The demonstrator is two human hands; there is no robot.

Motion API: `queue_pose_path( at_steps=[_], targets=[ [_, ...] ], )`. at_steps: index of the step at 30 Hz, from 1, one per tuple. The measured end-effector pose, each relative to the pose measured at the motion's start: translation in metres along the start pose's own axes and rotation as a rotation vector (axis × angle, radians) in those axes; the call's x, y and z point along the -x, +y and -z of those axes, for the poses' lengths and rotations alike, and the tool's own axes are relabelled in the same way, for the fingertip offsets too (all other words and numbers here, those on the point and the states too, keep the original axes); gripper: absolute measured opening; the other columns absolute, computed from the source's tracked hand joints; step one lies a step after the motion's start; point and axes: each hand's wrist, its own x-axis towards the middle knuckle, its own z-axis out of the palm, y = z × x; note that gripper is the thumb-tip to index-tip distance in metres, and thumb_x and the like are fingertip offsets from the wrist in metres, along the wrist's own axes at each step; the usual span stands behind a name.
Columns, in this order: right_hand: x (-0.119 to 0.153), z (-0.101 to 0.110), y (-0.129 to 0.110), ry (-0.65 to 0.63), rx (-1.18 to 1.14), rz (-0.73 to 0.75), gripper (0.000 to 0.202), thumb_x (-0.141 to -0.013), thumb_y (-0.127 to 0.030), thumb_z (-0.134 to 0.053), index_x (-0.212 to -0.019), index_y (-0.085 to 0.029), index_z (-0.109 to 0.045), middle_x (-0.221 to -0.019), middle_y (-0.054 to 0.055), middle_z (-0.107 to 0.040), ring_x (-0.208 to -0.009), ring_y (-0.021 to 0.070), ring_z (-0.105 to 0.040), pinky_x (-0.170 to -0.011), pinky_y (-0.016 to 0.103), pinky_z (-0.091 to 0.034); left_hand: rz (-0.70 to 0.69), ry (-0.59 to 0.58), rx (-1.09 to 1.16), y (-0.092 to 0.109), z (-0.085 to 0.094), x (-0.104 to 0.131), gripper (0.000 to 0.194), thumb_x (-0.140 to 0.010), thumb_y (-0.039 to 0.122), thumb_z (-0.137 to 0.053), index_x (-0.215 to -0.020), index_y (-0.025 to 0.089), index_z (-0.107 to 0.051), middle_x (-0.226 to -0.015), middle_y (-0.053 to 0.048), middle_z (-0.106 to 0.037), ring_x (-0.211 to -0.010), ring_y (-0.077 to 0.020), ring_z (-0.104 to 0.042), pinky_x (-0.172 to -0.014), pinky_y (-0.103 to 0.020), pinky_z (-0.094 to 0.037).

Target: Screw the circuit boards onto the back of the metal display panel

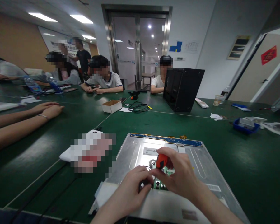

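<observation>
A silver metal panel [123, 161] lies on the green table, with a blue circuit strip [186, 142] along its far edge. Near its middle, a small green circuit board [159, 184] shows between my hands. My right hand [180, 172] grips an orange and black tool handle [162, 161] between thumb and fingers, above the board. Whatever lies below the handle is hidden. My left hand [136, 183] is closed at the board's left side, around something dark that I cannot make out.
A phone [70, 154] lies left of the panel, with cables nearby. Another person's hands [48, 110] rest at the left. Farther off are a white box [112, 106], a black computer case [184, 90], a blue tray [246, 126] and several seated people.
</observation>
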Motion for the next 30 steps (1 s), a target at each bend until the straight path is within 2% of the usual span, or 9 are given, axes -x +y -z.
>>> queue_pose_path(
  at_steps=[7, 10, 12, 14, 18, 21, 24, 27, 30],
  targets=[
    [-0.014, 0.005, -0.009, -0.078, 0.107, -0.027, 0.021, -0.1, -0.04, -0.053, -0.091, -0.021, -0.056, -0.064, -0.001, -0.062, -0.05, 0.013, -0.055, -0.048, 0.025, -0.034, 0.004, 0.0, -0.016, 0.001, 0.002, 0.0, 0.017, -0.08, 0.01, -0.055, -0.086, 0.02, -0.068, -0.091, -0.004, -0.069, -0.087, -0.0216, -0.061, -0.078, -0.031, -0.047],
    [-0.016, 0.005, -0.009, -0.048, 0.16, -0.024, 0.026, -0.099, -0.045, -0.056, -0.089, -0.021, -0.058, -0.062, -0.001, -0.062, -0.051, 0.0139, -0.057, -0.049, 0.025, -0.035, 0.008, -0.007, -0.009, 0.003, 0.003, 0.0, 0.018, -0.079, 0.008, -0.054, -0.085, 0.02, -0.067, -0.09, -0.003, -0.068, -0.087, -0.0211, -0.06, -0.077, -0.031, -0.045],
    [-0.014, 0.003, -0.007, 0.01, 0.149, -0.047, 0.023, -0.1, -0.041, -0.056, -0.094, -0.02, -0.061, -0.065, 0.001, -0.063, -0.054, 0.0143, -0.059, -0.05, 0.025, -0.039, 0.015, -0.02, 0.0, 0.005, 0.003, -0.001, 0.018, -0.08, 0.007, -0.054, -0.085, 0.019, -0.066, -0.09, -0.004, -0.066, -0.087, -0.0209, -0.06, -0.076, -0.031, -0.044],
    [-0.01, 0.0, -0.006, 0.051, 0.105, -0.066, 0.019, -0.1, -0.033, -0.054, -0.108, -0.018, -0.063, -0.07, 0.001, -0.064, -0.056, 0.0142, -0.06, -0.051, 0.025, -0.042, 0.012, -0.033, 0.016, 0.007, 0.004, -0.001, 0.019, -0.079, 0.006, -0.054, -0.085, 0.019, -0.066, -0.092, -0.004, -0.066, -0.089, -0.0209, -0.059, -0.077, -0.031, -0.043],
    [0.0, -0.006, -0.005, 0.109, 0.025, -0.029, 0.034, -0.098, -0.024, -0.054, -0.131, -0.02, -0.053, -0.078, 0.002, -0.066, -0.061, 0.0149, -0.06, -0.053, 0.027, -0.049, 0.014, -0.034, 0.018, 0.008, 0.004, -0.001, 0.018, -0.079, 0.005, -0.055, -0.084, 0.019, -0.066, -0.092, -0.004, -0.066, -0.09, -0.021, -0.059, -0.078, -0.031, -0.042],
    [0.005, -0.008, -0.004, 0.161, -0.048, -0.02, 0.032, -0.095, -0.018, -0.05, -0.127, -0.02, -0.049, -0.088, 0.005, -0.069, -0.067, 0.0158, -0.065, -0.057, 0.028, -0.054, 0.018, -0.041, 0.0, 0.008, 0.004, -0.001, 0.017, -0.081, 0.006, -0.055, -0.085, 0.019, -0.067, -0.091, -0.004, -0.065, -0.088, -0.0204, -0.059, -0.076, -0.03, -0.041],
    [0.007, -0.009, -0.005, 0.144, -0.119, -0.047, 0.028, -0.093, -0.016, -0.048, -0.121, -0.021, -0.05, -0.089, 0.005, -0.068, -0.069, 0.0159, -0.067, -0.058, 0.028, -0.056, 0.013, -0.045, -0.006, 0.008, 0.005, -0.001, 0.017, -0.082, 0.007, -0.055, -0.086, 0.019, -0.067, -0.091, -0.004, -0.066, -0.087, -0.0202, -0.059, -0.076, -0.03, -0.041],
    [0.006, -0.011, -0.004, 0.176, -0.132, -0.086, 0.027, -0.092, -0.021, -0.055, -0.118, -0.022, -0.049, -0.087, 0.003, -0.066, -0.065, 0.0151, -0.064, -0.058, 0.029, -0.056, 0.009, -0.05, -0.001, 0.008, 0.005, -0.002, 0.016, -0.083, 0.007, -0.055, -0.085, 0.019, -0.066, -0.091, -0.004, -0.066, -0.088, -0.0203, -0.059, -0.075, -0.03, -0.041],
    [0.004, -0.012, -0.004, 0.245, -0.119, -0.101, 0.028, -0.09, -0.021, -0.063, -0.115, -0.023, -0.052, -0.09, 0.004, -0.063, -0.072, 0.0165, -0.064, -0.058, 0.029, -0.056, 0.013, -0.051, -0.008, 0.01, 0.006, -0.003, 0.014, -0.081, 0.007, -0.056, -0.081, 0.018, -0.064, -0.09, -0.003, -0.066, -0.087, -0.0203, -0.059, -0.075, -0.03, -0.041]
  ],
)
